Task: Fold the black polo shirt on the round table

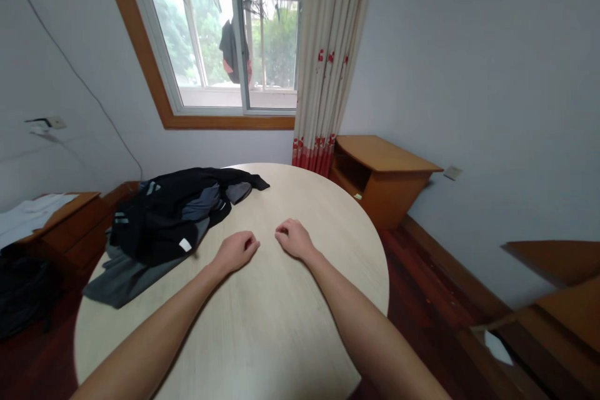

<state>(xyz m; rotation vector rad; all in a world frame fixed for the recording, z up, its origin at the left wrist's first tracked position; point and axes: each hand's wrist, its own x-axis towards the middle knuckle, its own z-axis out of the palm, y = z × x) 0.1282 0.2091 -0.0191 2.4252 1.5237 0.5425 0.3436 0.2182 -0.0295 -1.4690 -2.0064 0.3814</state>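
My left hand [236,250] rests on the pale round table [272,325], its fingers curled into a loose fist with nothing visible in them. A short gap away on the tabletop, my right hand [294,238] is curled in the same way and holds nothing that I can see. Left of my left hand lies a crumpled heap of clothes: a black garment [159,219] with light stripes and a white tag, over a dark grey garment [135,278] that spreads toward the table's left edge. My left hand is close to this heap but does not touch it.
Behind the table are a window [210,44] and a cream curtain [328,44] with red flowers. A wooden cabinet [394,156] stands at the back right. At the left are a wooden drawer unit [79,225] and a black bag [23,294]; more wooden furniture [562,325] is at lower right.
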